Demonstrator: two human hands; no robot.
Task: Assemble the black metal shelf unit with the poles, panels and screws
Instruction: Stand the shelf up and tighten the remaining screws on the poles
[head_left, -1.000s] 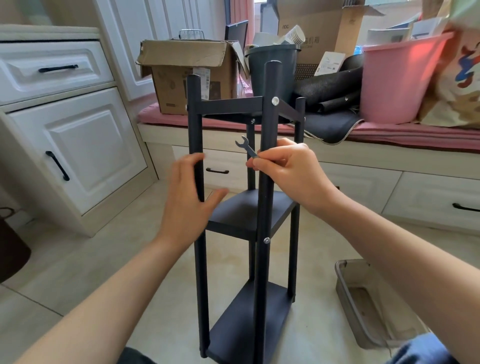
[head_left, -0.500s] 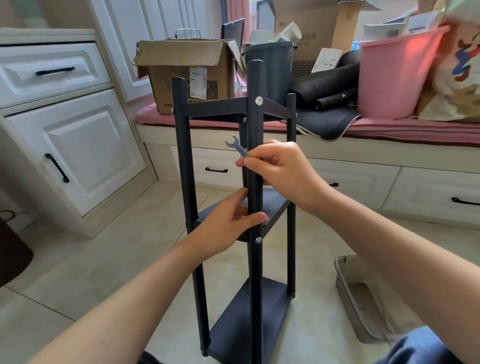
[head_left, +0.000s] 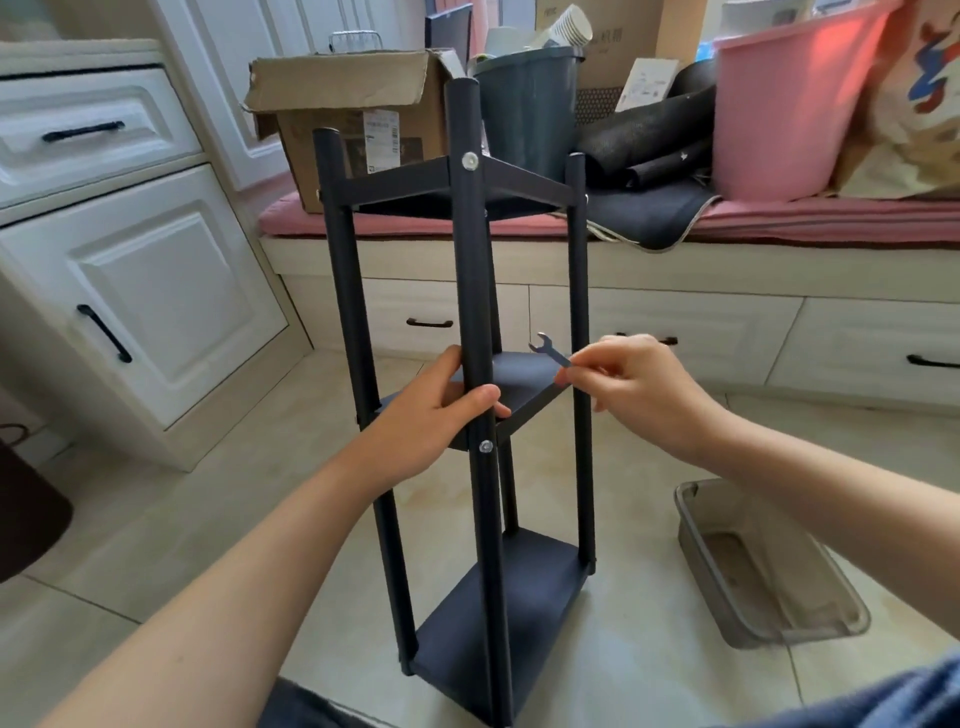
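Beige tiled floor (head_left: 156, 519), black shelf unit (head_left: 470, 312) upright on it, grey plastic tray (head_left: 769, 566) beside

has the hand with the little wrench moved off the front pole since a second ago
Yes. The right hand, pinching the wrench, has left the front pole and gone right, to the right-hand pole above the middle panel.

Your shelf unit (head_left: 475, 312) stands upright on the floor directly before you, with a tray (head_left: 769, 566) on the floor to its right. Cabinets (head_left: 130, 291) lie left; behind runs a bench (head_left: 675, 223) (a cardboard box (head_left: 343, 119), bin (head_left: 530, 104) and bucket (head_left: 789, 104) on it).
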